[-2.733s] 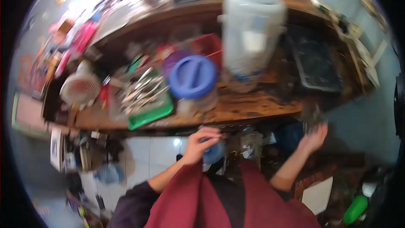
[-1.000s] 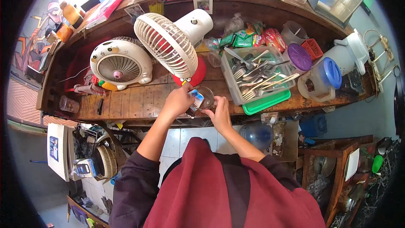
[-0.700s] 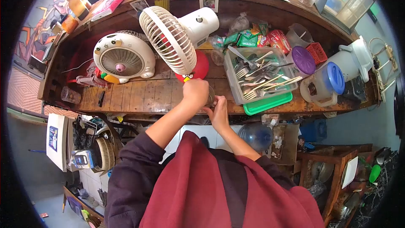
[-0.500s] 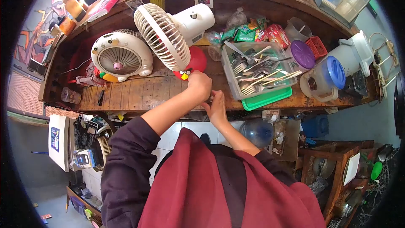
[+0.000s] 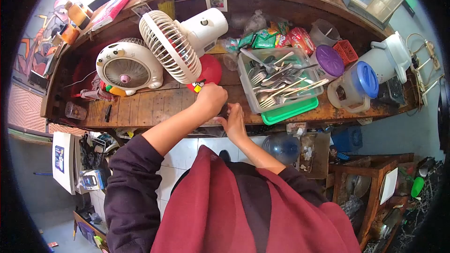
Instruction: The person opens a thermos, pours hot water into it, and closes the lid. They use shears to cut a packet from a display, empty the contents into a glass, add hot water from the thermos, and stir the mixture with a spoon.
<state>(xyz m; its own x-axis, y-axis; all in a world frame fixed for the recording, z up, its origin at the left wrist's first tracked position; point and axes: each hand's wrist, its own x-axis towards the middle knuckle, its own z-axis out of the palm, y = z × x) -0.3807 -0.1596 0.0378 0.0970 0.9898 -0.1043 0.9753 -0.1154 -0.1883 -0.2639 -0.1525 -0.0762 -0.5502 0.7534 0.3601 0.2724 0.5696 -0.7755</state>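
My left hand (image 5: 213, 99) is closed, its knuckles up, just in front of the red bird-faced base (image 5: 209, 69) of a white desk fan (image 5: 171, 47). Close by on the right, my right hand (image 5: 235, 121) has its fingers curled and its thumb pointing left. A small dark patch shows between the two hands near the table's front edge, too hidden to name. Whatever either hand grips is covered by the fingers. The fan leans with its round cage turned to the left, above and beyond my left hand.
A clear tub (image 5: 248, 82) of forks and spoons sits on a green lid (image 5: 290, 112) to the right. Beyond it stand a purple-lidded container (image 5: 329, 61) and a blue-lidded jug (image 5: 349, 91). An animal-shaped fan (image 5: 126, 68) is on the left of the wooden table (image 5: 140, 112).
The whole view has shifted slightly, so the table things appear further left. My hands stay close together, with more of a dark gap visible between them and my right thumb more spread.
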